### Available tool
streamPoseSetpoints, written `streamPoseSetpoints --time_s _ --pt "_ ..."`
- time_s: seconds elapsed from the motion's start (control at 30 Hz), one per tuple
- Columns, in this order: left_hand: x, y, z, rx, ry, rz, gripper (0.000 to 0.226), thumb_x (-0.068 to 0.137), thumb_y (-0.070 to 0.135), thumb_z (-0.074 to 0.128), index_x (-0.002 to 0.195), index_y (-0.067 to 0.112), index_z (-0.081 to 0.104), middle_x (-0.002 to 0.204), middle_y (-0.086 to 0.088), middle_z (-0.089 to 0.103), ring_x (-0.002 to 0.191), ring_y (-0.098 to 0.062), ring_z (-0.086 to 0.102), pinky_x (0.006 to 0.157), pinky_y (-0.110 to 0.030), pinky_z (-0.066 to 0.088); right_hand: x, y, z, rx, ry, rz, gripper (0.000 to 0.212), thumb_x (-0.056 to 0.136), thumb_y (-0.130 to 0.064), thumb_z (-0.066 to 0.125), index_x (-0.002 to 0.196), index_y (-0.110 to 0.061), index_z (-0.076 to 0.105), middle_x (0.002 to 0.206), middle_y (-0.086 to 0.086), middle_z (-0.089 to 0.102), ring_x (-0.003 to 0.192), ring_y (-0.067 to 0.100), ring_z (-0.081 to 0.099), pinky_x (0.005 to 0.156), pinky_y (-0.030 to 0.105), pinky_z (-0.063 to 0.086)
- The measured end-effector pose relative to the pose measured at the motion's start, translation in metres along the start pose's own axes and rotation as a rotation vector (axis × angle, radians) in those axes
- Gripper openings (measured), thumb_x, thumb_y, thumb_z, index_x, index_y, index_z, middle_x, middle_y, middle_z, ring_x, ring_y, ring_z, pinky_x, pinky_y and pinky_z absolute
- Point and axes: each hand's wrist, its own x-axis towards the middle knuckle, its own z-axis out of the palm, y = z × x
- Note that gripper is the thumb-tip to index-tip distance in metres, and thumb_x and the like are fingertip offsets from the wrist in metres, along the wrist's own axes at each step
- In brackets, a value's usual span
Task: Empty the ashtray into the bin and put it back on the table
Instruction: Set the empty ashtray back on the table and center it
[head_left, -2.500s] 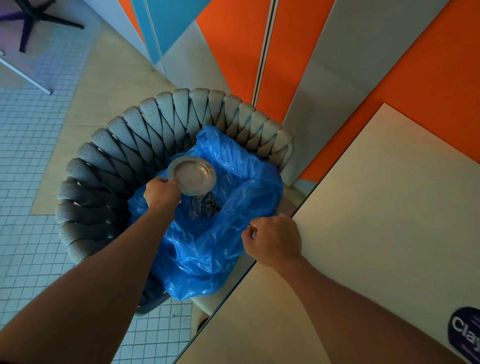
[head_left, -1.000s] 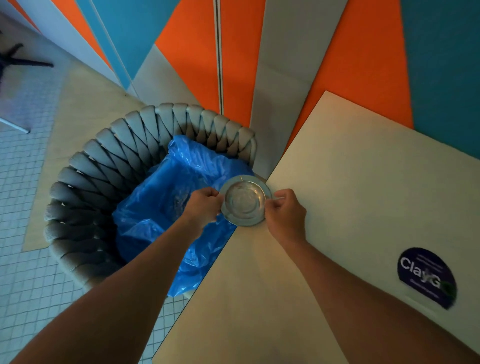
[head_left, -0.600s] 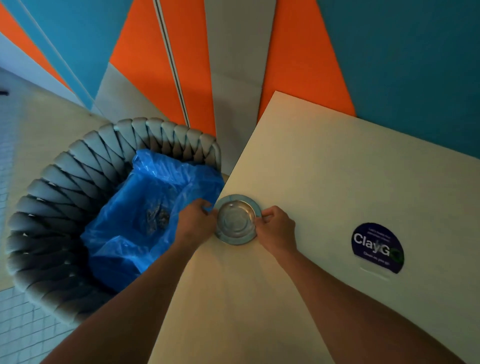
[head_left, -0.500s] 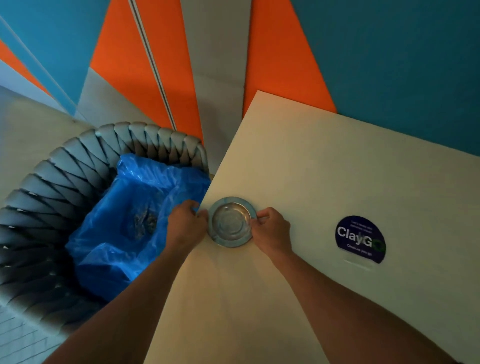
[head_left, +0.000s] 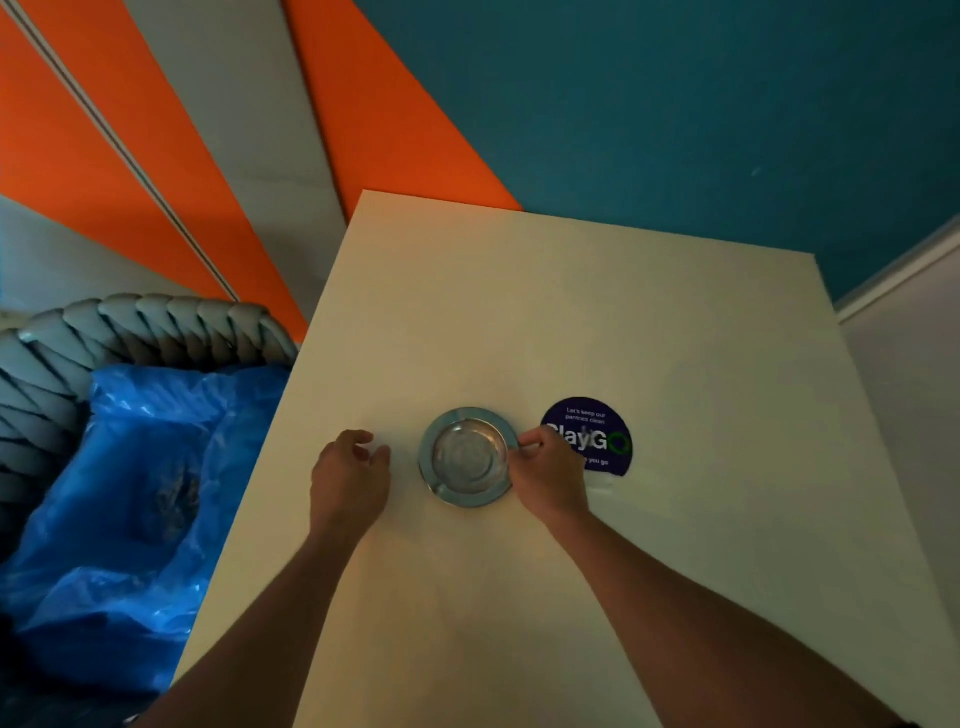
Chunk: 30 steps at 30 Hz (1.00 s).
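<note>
The round metal ashtray (head_left: 465, 456) lies flat and upright on the cream table (head_left: 519, 312), near its middle, with nothing visible inside it. My right hand (head_left: 548, 478) pinches its right rim between thumb and fingers. A short gap separates the ashtray's left rim from my left hand (head_left: 349, 474), which holds nothing, its fingers loosely curled and apart. The woven grey bin (head_left: 156, 322) with its blue plastic liner (head_left: 130, 493) stands left of the table, dark ash lying in the liner.
A dark round "ClayGo" sticker (head_left: 597, 441) is stuck on the table just right of the ashtray, partly under my right hand. Orange, grey and teal wall panels rise behind the table. A white wall edge stands at the far right.
The ashtray moved from over the bin, across the table's left edge, to the table's middle. My left hand has let go of its rim; my right hand still holds it.
</note>
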Motion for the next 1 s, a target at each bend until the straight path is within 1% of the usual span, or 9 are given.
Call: streamPoseSetpoints --time_s 0.07,0.17,0.23,0.3,0.43,0.53,0.8,0.9,1.0 --pt "-0.003 0.009 0.010 0.001 -0.018 -0.002 0.033 0.090 0.032 0.060 0.118 0.015 0.059 0.105 -0.007 0.064 0.092 -0.024 0.058 0.082 -0.038 0.047 0.004 0.010 -0.013 0.004 0.019 0.021 0.007 0.082 -0.020 0.065 0.087 -0.019 0.060 0.070 -0.011 0.061 0.064 0.007 0.059 0.055 0.025 0.046" --pt "-0.006 0.022 0.026 0.018 -0.039 0.007 0.033 0.090 0.033 0.059 0.119 0.016 0.059 0.104 -0.005 0.064 0.091 -0.023 0.058 0.080 -0.037 0.047 0.010 0.023 -0.031 -0.014 0.040 0.046 0.008 0.084 -0.025 0.065 0.089 -0.020 0.062 0.075 -0.008 0.064 0.066 0.008 0.061 0.055 0.026 0.047" --pt "-0.009 0.031 0.038 0.024 -0.050 0.014 0.033 0.090 0.033 0.059 0.119 0.016 0.059 0.102 -0.003 0.063 0.089 -0.022 0.057 0.077 -0.034 0.045 0.015 0.032 -0.045 -0.013 0.065 0.053 0.007 0.084 -0.027 0.065 0.087 -0.022 0.061 0.076 -0.009 0.063 0.065 0.006 0.058 0.055 0.025 0.045" --pt "-0.011 0.040 0.050 0.037 -0.063 0.025 0.033 0.090 0.034 0.058 0.118 0.017 0.060 0.101 -0.003 0.063 0.088 -0.021 0.056 0.076 -0.033 0.044 0.019 0.041 -0.058 -0.005 0.089 0.076 0.007 0.082 -0.026 0.065 0.087 -0.024 0.061 0.074 -0.013 0.060 0.064 0.002 0.056 0.052 0.021 0.042" --pt "-0.015 0.058 0.071 0.065 -0.080 0.049 0.034 0.089 0.035 0.058 0.118 0.019 0.060 0.102 -0.002 0.063 0.087 -0.020 0.056 0.076 -0.034 0.046 0.028 0.054 -0.079 -0.003 0.125 0.105 0.005 0.078 -0.022 0.063 0.082 -0.024 0.061 0.070 -0.014 0.061 0.062 -0.001 0.056 0.048 0.017 0.039" --pt "-0.017 0.072 0.085 0.078 -0.100 0.058 0.034 0.088 0.036 0.058 0.118 0.020 0.060 0.102 0.000 0.063 0.087 -0.020 0.057 0.077 -0.034 0.048 0.035 0.059 -0.091 -0.013 0.127 0.108 0.008 0.077 -0.021 0.063 0.084 -0.024 0.061 0.069 -0.016 0.057 0.061 -0.003 0.052 0.048 0.014 0.035" --pt "-0.020 0.102 0.112 0.079 -0.145 0.108 0.033 0.089 0.032 0.058 0.118 0.017 0.060 0.106 -0.004 0.066 0.088 -0.018 0.056 0.077 -0.031 0.043 0.046 0.069 -0.110 -0.014 0.134 0.129 0.010 0.078 -0.020 0.061 0.086 -0.026 0.061 0.067 -0.021 0.054 0.058 -0.004 0.050 0.046 0.012 0.031" --pt "-0.020 0.114 0.119 0.076 -0.176 0.118 0.032 0.089 0.032 0.058 0.119 0.018 0.060 0.108 -0.004 0.066 0.093 -0.021 0.059 0.079 -0.033 0.047 0.052 0.071 -0.112 -0.024 0.133 0.122 0.009 0.079 -0.021 0.061 0.087 -0.026 0.061 0.067 -0.021 0.052 0.059 -0.005 0.048 0.047 0.011 0.030" --pt "-0.017 0.122 0.126 0.078 -0.200 0.126 0.032 0.089 0.032 0.057 0.118 0.018 0.059 0.107 -0.003 0.066 0.092 -0.020 0.059 0.080 -0.035 0.049 0.059 0.071 -0.112 -0.047 0.135 0.090 0.008 0.081 -0.021 0.061 0.086 -0.026 0.061 0.068 -0.018 0.053 0.058 -0.005 0.047 0.047 0.007 0.028"
